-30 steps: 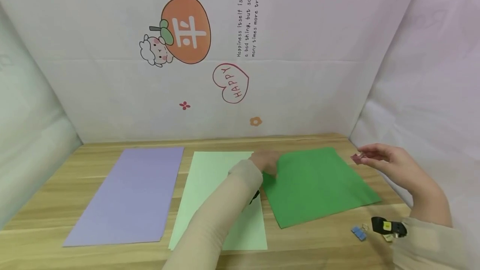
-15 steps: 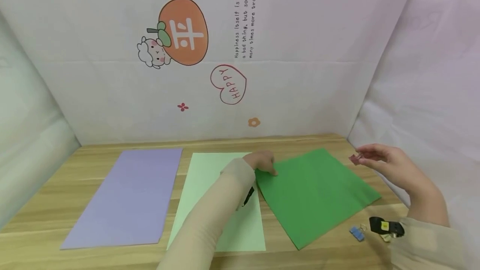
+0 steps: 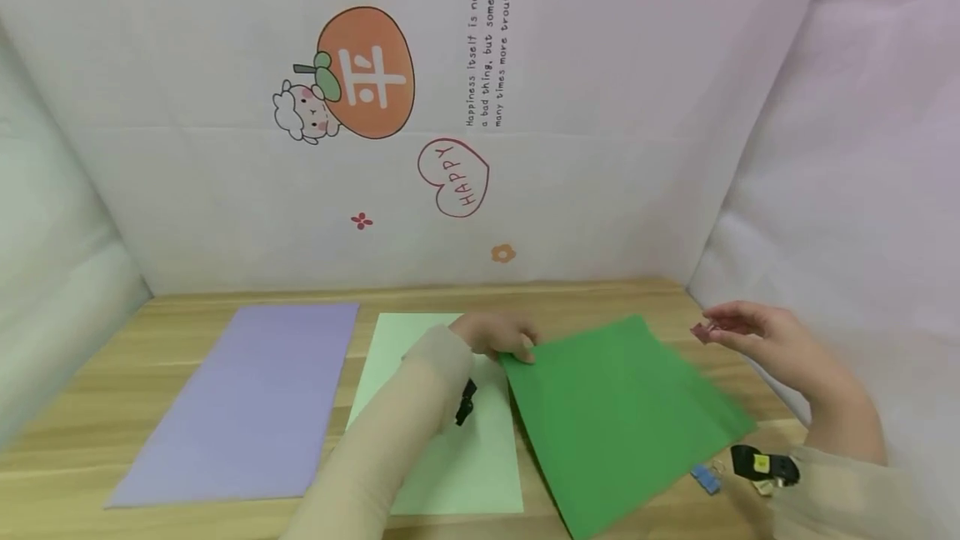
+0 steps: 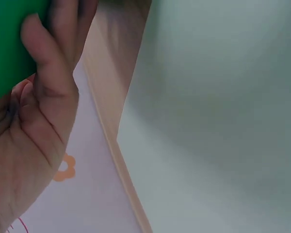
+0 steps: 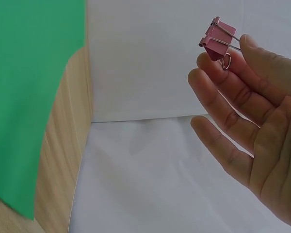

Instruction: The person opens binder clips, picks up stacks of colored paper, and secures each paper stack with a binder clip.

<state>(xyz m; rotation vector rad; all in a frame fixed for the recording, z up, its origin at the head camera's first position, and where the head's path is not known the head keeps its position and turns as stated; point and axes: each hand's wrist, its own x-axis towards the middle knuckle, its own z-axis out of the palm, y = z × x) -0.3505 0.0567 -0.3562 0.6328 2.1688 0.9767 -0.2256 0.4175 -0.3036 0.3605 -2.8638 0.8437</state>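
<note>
My left hand pinches the upper left corner of the dark green paper, thumb on top, as the left wrist view confirms. The sheet is turned at an angle, its left edge lifted off the table. Beyond the paper's right side, my right hand holds a pink binder clip by its wire handles between thumb and index finger. The other fingers are spread loosely in the right wrist view. Under my left forearm lies a light green paper, partly covered by the sleeve.
Purple paper lies at the left of the wooden table. A blue binder clip and a yellowish one, half hidden by the right wrist strap, sit at the front right. White printed cloth walls the back and sides.
My left hand has drawn the dark green paper's corner leftward and nearer, turning the sheet and raising its left edge. The right hand keeps its hold on the pink binder clip.
</note>
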